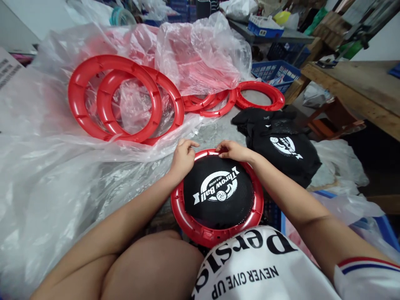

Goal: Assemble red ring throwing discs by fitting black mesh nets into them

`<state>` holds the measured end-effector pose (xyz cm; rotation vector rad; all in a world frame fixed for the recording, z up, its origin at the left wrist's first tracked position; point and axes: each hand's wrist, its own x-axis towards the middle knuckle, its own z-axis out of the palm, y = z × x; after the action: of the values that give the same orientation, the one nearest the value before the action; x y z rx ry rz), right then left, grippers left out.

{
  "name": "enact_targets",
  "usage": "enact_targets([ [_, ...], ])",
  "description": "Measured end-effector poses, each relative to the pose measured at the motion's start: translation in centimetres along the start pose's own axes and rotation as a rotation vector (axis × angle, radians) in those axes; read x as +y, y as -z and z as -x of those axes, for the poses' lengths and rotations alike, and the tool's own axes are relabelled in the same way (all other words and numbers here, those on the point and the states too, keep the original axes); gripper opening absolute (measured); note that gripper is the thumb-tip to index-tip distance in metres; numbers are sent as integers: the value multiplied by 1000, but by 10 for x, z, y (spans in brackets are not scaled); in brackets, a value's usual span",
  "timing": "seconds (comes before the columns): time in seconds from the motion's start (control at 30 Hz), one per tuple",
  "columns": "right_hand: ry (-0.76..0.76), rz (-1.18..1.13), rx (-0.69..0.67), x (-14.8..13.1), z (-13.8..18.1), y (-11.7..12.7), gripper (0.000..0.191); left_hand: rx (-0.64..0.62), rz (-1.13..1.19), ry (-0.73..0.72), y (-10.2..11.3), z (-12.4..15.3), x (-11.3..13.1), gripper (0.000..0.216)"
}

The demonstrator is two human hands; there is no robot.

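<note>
White shirt (259,266) and a bare leg (153,271) are right up front, with the red ring (258,202) just past them, by the lap. Guessing it's kept there so the body can steady the near edge, though I can't tell if shirt and ring actually touch. Black mesh (240,204), print up, fills the ring's middle. Left hand (183,157) is at the far rim, fingers curled, index poking out; can't tell if it's pinching anything. Right hand (233,150) is beside it, fingers bent close together where mesh meets rim, pinch or press, can't say. Two hands on one stretch probably gives better control. Loose rings (154,100) lie on clear plastic (203,50), black pile (281,166) off right, likely for easy reach.
</note>
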<state>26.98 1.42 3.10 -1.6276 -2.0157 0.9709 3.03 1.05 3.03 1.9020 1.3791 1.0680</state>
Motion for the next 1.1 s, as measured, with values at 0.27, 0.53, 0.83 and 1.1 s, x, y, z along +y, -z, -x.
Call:
enact_targets([
  [0.27, -187, 451, 177, 0, 49, 5, 20, -99, -178, 11, 2, 4, -7, 28],
  [0.53, 30, 355, 224, -14, 29, 7, 19, -228, -370, -131, -9, 1, 9, 32],
  [0.83, 49, -53, 202, 12, -10, -22, 6, -338, -440, -25, -44, -13, 21, 12],
  [1.1, 66, -110, 246, 19, -7, -28, 6, -263, -389, 26, -47, -13, 16, 11],
])
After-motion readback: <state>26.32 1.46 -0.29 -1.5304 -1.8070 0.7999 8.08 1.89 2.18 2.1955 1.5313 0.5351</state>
